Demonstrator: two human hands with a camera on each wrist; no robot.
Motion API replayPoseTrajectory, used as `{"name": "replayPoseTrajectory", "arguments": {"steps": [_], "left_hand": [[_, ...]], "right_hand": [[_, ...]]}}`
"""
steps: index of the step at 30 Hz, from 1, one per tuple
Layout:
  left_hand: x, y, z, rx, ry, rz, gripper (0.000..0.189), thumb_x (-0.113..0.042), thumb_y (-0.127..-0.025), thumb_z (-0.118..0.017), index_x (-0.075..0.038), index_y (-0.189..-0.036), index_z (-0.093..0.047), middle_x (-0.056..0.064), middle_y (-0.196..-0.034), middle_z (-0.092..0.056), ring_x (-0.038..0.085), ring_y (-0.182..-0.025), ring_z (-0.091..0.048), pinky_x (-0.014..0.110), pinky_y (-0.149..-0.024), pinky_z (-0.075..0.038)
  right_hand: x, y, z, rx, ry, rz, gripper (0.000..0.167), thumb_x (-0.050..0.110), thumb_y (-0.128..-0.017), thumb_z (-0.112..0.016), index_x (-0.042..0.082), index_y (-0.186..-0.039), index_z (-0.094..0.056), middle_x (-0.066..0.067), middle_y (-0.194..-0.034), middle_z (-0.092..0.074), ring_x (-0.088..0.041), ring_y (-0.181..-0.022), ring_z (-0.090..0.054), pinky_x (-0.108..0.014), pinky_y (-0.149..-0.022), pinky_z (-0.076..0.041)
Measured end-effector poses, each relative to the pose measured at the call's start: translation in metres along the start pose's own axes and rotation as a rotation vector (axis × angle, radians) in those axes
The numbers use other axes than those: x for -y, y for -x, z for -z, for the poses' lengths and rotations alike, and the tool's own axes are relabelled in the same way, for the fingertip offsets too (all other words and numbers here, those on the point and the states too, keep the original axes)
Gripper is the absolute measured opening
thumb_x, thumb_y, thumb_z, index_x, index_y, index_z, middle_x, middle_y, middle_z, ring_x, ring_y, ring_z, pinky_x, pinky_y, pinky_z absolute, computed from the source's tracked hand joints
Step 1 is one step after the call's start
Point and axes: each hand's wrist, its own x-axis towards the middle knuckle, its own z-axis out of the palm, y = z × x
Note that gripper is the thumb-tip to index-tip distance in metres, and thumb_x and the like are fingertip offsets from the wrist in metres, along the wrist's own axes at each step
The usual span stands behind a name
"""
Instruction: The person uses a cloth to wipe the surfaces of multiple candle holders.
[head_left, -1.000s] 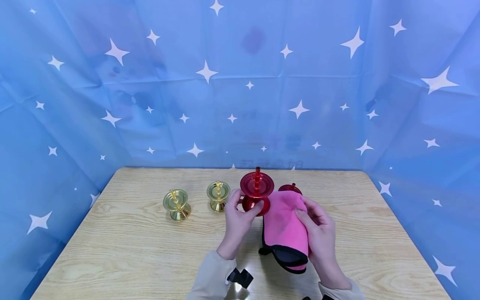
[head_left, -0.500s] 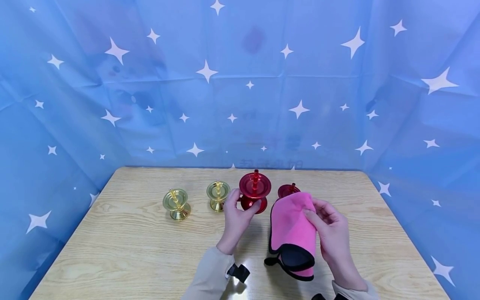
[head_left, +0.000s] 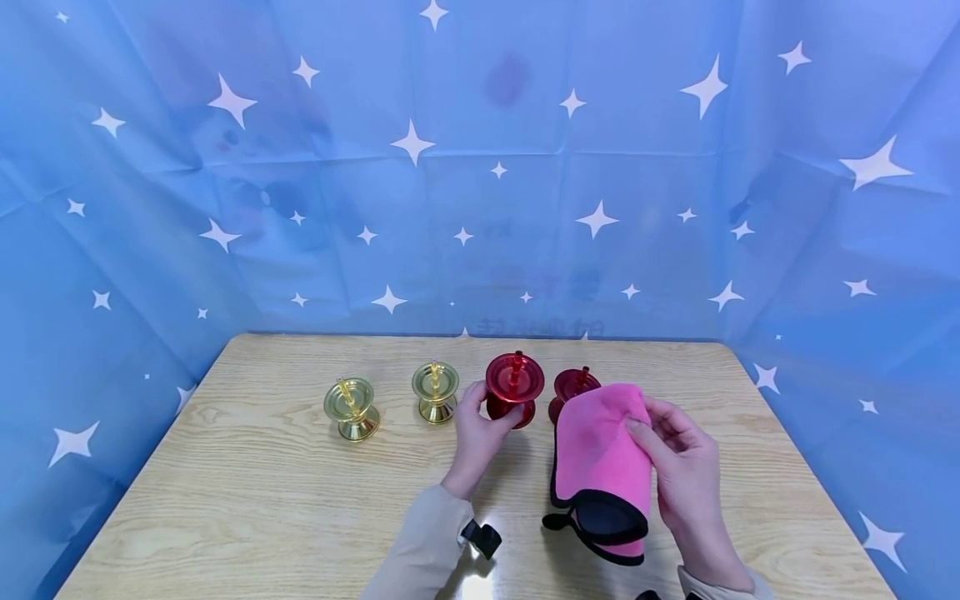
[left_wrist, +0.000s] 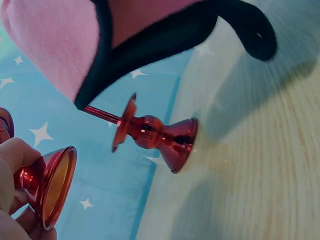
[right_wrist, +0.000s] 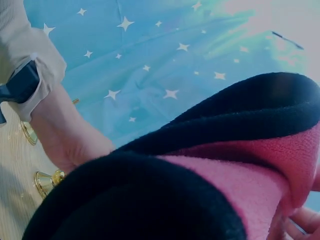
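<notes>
My left hand [head_left: 480,437] holds a shiny red candle holder [head_left: 515,379] by its lower part, thumb in front. The left wrist view shows the underside of its flared base [left_wrist: 59,187], tilted. From my right hand [head_left: 682,467] hangs a pink cloth [head_left: 600,446] with black edging and a black loop, pinched near its top right corner between thumb and fingers. A second red candle holder [left_wrist: 150,132] stands upright on the table, partly hidden behind the cloth in the head view. In the right wrist view, the cloth's folds [right_wrist: 235,180] hide most of my right hand.
Two gold candle holders stand left of my left hand, one nearer [head_left: 435,383] and one farther off [head_left: 352,404]. All this is on a light wooden table [head_left: 262,500], with a blue star-patterned curtain [head_left: 480,192] along its back and sides.
My left hand has lowered the red candle holder towards the table. My right hand has drawn the pink cloth rightward, away from that holder, uncovering more of the second red one.
</notes>
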Motion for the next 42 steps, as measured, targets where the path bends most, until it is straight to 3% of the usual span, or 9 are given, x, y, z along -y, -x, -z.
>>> {"name": "replayPoseTrajectory", "arguments": {"steps": [3, 8, 23, 30, 42], "left_hand": [[0.006, 0.0, -0.003, 0.011, -0.023, 0.006, 0.03, -0.004, -0.07, -0.076, -0.005, -0.098, -0.066, 0.006, -0.094, -0.065, 0.021, -0.092, -0.059, 0.038, -0.085, -0.048], [0.011, 0.0, -0.007, 0.027, -0.015, 0.07, 0.03, -0.001, -0.071, -0.076, -0.004, -0.099, -0.065, 0.006, -0.096, -0.066, 0.02, -0.094, -0.06, 0.037, -0.085, -0.049], [0.033, -0.001, -0.017, 0.022, -0.047, 0.172, 0.027, -0.001, -0.073, -0.075, -0.004, -0.098, -0.065, 0.007, -0.097, -0.067, 0.021, -0.096, -0.061, 0.035, -0.087, -0.049], [0.044, -0.002, -0.021, 0.005, -0.123, 0.18, 0.027, -0.003, -0.074, -0.076, -0.003, -0.099, -0.065, 0.009, -0.097, -0.068, 0.024, -0.094, -0.062, 0.036, -0.084, -0.05], [0.055, -0.001, -0.026, 0.001, -0.176, 0.25, 0.025, -0.005, -0.075, -0.076, -0.005, -0.097, -0.065, 0.009, -0.096, -0.067, 0.024, -0.096, -0.062, 0.038, -0.086, -0.049]], "right_hand": [[0.001, 0.0, 0.001, -0.004, -0.023, 0.002, 0.021, -0.013, -0.081, -0.062, -0.001, -0.097, -0.069, -0.001, -0.082, -0.067, -0.01, -0.069, -0.06, -0.017, -0.058, -0.05], [0.003, 0.0, 0.004, -0.019, -0.047, 0.005, 0.021, -0.014, -0.081, -0.061, -0.002, -0.097, -0.068, -0.002, -0.082, -0.067, -0.01, -0.069, -0.06, -0.018, -0.058, -0.05], [0.006, 0.002, 0.01, -0.05, -0.031, 0.014, 0.02, -0.013, -0.082, -0.061, -0.003, -0.098, -0.068, -0.004, -0.084, -0.067, -0.012, -0.07, -0.06, -0.018, -0.06, -0.05], [0.006, 0.003, 0.012, -0.059, -0.036, 0.027, 0.02, -0.013, -0.082, -0.061, -0.005, -0.099, -0.067, -0.005, -0.086, -0.068, -0.012, -0.072, -0.061, -0.018, -0.062, -0.051], [0.003, 0.003, 0.011, -0.057, -0.05, 0.028, 0.021, -0.012, -0.081, -0.063, -0.006, -0.1, -0.067, -0.005, -0.085, -0.068, -0.012, -0.072, -0.061, -0.018, -0.062, -0.051]]}}
